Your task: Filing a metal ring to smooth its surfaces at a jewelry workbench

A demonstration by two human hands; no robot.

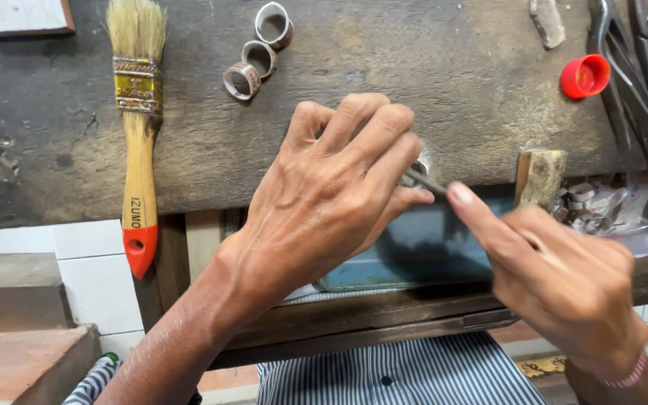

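I read the scene from the fingers outward. The left hand (331, 180) is curled, its fingers clenched on a small metal ring (418, 168) pinned at the front edge of the table (444, 82); only a sliver of the ring shows past the knuckles. The right hand (564, 277) grasps a thin metal tool (423, 181) — the index finger lies extended along its shaft. The tool's long axis runs from the right hand up and to the left, and its tip meets the ring just beside the left fingertips. The ring therefore lies up-left of the right fingers and directly under the left ones; the left hand is the nearer.

Beside the work, a small wooden peg (540, 176) projects from the table edge. A blue tray (421, 247) sits below, under both hands. Farther back on the table: three finished rings (260, 51), a paintbrush (138, 127) with a red-tipped handle, a red cap (585, 76) and dark pliers (635, 82) — all well apart from the hands.
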